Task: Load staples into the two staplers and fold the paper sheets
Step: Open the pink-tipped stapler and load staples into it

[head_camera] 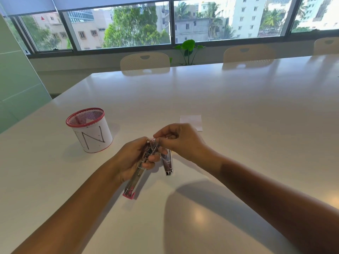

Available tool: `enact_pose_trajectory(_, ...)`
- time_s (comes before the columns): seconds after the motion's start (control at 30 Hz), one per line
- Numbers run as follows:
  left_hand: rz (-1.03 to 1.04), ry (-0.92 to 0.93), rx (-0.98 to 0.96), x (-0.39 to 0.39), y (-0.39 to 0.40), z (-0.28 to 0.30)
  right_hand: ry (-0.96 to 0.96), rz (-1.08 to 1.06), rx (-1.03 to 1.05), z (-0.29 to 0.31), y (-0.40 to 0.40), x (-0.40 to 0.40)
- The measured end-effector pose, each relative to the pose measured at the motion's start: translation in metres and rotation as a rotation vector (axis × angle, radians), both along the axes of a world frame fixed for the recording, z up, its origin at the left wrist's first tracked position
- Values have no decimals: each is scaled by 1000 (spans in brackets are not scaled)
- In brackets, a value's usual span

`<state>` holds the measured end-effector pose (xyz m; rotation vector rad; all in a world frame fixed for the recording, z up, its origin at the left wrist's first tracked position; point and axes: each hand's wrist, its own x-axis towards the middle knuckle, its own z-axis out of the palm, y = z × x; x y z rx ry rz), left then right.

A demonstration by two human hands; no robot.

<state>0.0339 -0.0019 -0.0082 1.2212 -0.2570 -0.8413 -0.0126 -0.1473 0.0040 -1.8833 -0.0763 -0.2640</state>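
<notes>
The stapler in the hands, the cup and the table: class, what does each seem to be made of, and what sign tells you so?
Stapler: shiny silver metal, judging by its bright glints, with a pink tip that looks like plastic. Cup: red wire mesh at the rim, probably metal, wrapped in what looks like white paper with hand-drawn letters. Table: smooth, glossy white top that mirrors the chairs; laminate or similar, though the look leaves it open.

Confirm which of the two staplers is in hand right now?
The pink-tipped stapler, gripped open by the left hand while the right hand pinches at its top. The other stapler lies on the table beside it.
</notes>
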Motion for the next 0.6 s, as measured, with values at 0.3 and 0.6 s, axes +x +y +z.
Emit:
enact_pose_trajectory(0.3,-25,11,-8,2,1,-2,12,-25,99,-1,-3,3)
enact_pose_trajectory(0.6,-72,37,-26,3,2,-1,106,25,259,-1,-7,4)
